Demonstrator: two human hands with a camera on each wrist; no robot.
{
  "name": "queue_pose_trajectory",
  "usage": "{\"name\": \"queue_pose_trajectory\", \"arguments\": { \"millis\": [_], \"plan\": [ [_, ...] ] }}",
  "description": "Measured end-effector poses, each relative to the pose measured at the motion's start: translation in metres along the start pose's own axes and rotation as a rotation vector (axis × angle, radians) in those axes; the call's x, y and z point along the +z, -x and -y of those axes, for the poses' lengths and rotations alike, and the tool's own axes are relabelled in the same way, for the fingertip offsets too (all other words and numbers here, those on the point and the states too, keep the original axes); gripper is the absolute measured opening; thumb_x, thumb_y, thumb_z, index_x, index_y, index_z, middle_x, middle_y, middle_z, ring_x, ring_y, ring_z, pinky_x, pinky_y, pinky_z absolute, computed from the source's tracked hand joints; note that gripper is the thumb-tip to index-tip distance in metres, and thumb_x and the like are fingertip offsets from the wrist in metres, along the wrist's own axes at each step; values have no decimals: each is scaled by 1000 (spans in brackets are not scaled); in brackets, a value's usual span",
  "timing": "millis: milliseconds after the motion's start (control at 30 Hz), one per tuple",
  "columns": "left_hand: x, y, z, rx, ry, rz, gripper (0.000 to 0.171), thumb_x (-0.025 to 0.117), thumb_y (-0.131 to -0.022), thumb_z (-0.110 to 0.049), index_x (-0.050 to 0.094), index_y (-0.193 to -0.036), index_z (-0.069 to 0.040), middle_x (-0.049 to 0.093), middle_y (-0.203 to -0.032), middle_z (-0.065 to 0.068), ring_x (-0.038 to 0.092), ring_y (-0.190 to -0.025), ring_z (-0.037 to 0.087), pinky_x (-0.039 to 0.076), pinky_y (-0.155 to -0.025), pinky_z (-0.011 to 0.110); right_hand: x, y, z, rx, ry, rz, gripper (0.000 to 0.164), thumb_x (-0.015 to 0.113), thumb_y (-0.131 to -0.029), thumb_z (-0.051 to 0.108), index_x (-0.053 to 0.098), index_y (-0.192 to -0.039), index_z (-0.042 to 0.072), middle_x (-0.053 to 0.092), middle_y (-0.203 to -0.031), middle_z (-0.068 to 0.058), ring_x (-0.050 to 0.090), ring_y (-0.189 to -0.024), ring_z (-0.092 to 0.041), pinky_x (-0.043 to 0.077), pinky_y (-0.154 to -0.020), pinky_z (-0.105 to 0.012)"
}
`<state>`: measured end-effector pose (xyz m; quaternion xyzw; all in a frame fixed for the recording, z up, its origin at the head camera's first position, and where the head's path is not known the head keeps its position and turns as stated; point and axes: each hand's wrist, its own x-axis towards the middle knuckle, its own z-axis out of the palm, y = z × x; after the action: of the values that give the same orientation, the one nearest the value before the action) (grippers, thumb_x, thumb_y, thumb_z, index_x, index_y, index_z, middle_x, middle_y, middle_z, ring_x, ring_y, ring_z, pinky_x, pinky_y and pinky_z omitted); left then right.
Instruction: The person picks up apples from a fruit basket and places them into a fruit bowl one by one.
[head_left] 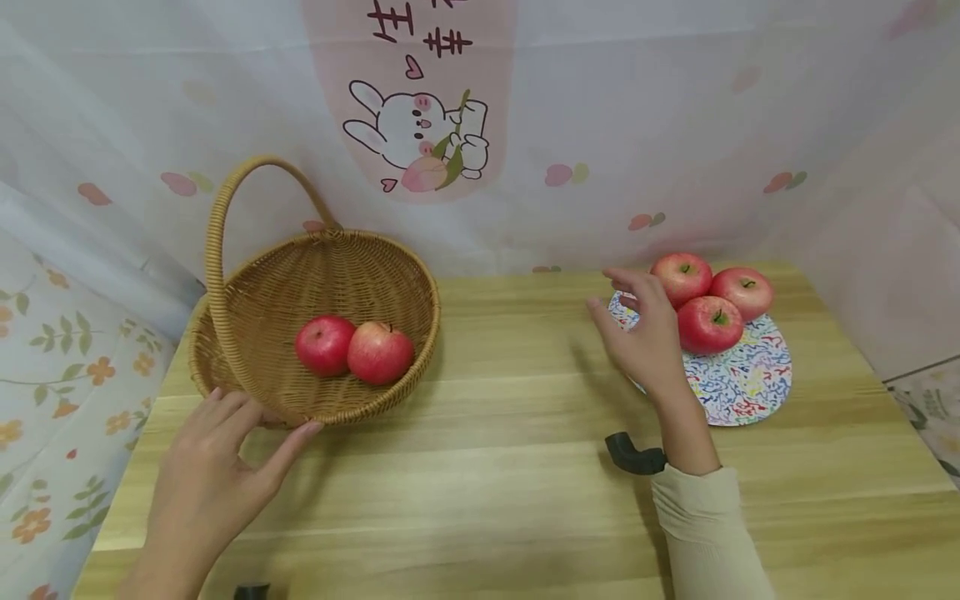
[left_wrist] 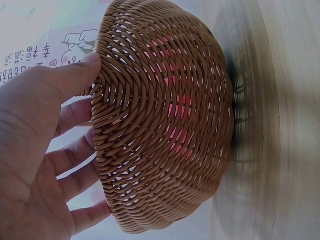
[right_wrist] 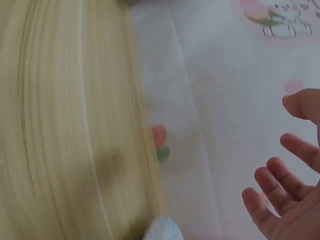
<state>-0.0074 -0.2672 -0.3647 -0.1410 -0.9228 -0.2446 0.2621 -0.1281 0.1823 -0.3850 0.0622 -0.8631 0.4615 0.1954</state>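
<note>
Basket [head_left: 360,271] risked tipping if our left hand [head_left: 213,458], gripping its rim, pulled; our right hand [head_left: 647,342], spread and empty, risked nudging apples [head_left: 711,327] toward the tabletop's [head_left: 495,417] right edge.

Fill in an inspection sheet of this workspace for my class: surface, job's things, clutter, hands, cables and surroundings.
Surface: wood-grain table, light-coloured.
Job's things: wicker basket on the left with two red apples inside; patterned plate on the right with three red apples.
Clutter: nothing seen, apart from a curved black piece beside the right wrist, its purpose unclear.
Hands: left hand holds the basket's near rim; right hand holds nothing, fingers apart, near the plate's left side.
Cables: nothing seen.
Surroundings: pale printed cloth behind, with a rabbit drawing; floral cloth at the left.
</note>
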Motion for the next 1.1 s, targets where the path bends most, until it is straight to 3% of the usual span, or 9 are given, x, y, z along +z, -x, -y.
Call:
{"name": "queue_pose_trajectory", "arguments": {
  "millis": [167, 400, 700, 1100],
  "plan": [
    [0, -1, -1, -8, 3, -10, 71, 57, -97, -74, 62, -74, -7, 65, -76, 6, 62, -79, 32, 42, -124, 45, 18, -2, 11, -37, -101, 53, 42, 77, -96, 10, 66, -137, 4, 61, -133, -17, 59, -127, -33, 52, -112, -56],
    [1, 0, -1, -9, 2, -3, 74, 56, -97, -75, 64, -74, -5, 66, -76, 8, 64, -79, 34, 42, -123, 52, 36, -7, 28, -78, -171, 139, 41, 76, -98, 10, 67, -137, 8, 62, -136, -14, 60, -127, -30, 53, -113, -55],
    [1, 0, 1, -7, 4, 4, 74, 54, -98, -75, 65, -76, -5, 68, -79, 9, 65, -81, 35, 43, -122, 55, 61, -22, 55, -164, -171, 278, 47, 78, -97, 16, 63, -141, 8, 60, -141, -12, 60, -127, -28, 54, -111, -48],
    [-1, -1, 0, -21, 1, 17, 73, 54, -97, -76, 66, -77, -6, 69, -80, 8, 65, -82, 34, 43, -122, 56, 87, -61, 101, -337, -119, 436, 47, 77, -98, 22, 64, -141, 9, 62, -137, -7, 60, -123, -19, 54, -109, -33]
  ]
}}
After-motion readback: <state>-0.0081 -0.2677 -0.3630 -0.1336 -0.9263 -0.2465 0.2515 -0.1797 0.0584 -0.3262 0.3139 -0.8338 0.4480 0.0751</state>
